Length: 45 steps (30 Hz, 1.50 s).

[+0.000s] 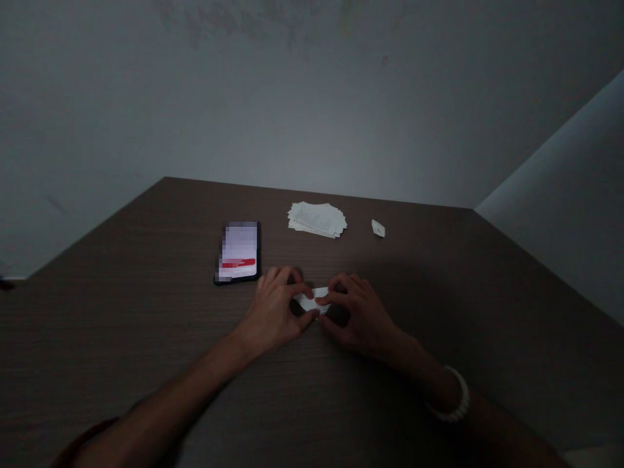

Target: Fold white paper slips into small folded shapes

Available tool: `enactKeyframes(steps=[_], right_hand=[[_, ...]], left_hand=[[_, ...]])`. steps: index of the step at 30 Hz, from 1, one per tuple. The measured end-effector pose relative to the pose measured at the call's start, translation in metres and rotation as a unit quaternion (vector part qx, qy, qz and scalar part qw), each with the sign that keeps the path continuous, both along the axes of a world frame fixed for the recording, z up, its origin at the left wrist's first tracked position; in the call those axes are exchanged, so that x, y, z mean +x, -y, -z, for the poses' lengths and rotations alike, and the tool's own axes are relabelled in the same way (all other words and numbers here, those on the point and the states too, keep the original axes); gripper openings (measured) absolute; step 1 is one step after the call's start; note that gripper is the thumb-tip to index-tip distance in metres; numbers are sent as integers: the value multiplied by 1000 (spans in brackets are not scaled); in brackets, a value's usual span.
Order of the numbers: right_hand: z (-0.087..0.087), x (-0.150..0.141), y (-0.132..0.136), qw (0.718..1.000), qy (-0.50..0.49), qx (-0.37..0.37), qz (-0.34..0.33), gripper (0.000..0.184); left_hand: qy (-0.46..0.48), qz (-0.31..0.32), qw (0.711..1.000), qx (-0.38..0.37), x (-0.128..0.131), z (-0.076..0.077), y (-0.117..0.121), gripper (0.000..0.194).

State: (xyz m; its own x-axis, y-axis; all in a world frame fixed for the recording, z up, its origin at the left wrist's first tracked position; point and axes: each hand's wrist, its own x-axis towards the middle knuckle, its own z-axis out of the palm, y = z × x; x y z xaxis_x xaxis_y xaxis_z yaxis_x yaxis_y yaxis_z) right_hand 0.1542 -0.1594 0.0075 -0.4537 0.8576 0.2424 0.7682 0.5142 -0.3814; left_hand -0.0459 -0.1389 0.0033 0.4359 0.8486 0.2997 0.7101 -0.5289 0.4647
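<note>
A small white piece of paper (pixel 312 301), folded at least in part, lies at the middle of the table between my hands. My left hand (pixel 281 302) grips its left side, thumb at the near edge and fingertips on top. From the right, my right hand (pixel 358 313) pinches the same paper with its thumb and fingers. The fingertips of both hands nearly meet over it and cover some of its edges.
A phone (pixel 238 252) with a lit screen lies left of my hands. Beyond them is a fanned stack of printed paper sheets (pixel 318 219). A small folded paper piece (pixel 378 229) sits to its right. The brown table (pixel 146 273) meets a grey wall (pixel 312 110) behind.
</note>
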Motion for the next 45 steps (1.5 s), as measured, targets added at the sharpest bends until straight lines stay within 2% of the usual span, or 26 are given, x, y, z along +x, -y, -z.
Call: enactKeyframes(steps=[15, 25, 30, 34, 45], right_hand=[[-1, 1, 2, 999, 30, 14, -15, 27], [1, 2, 4, 999, 25, 42, -17, 27], [1, 0, 3, 993, 17, 85, -81, 35], [-2, -3, 1, 987, 41, 63, -144, 39], [-7, -5, 2, 986, 69, 27, -147, 50]], left_hand=[[4, -34, 999, -10, -13, 2, -6, 13], [4, -42, 999, -16, -15, 1, -9, 19], [0, -41, 999, -7, -14, 0, -8, 19], [5, -43, 999, -3, -14, 1, -8, 17], [11, -35, 999, 6, -13, 3, -8, 15]])
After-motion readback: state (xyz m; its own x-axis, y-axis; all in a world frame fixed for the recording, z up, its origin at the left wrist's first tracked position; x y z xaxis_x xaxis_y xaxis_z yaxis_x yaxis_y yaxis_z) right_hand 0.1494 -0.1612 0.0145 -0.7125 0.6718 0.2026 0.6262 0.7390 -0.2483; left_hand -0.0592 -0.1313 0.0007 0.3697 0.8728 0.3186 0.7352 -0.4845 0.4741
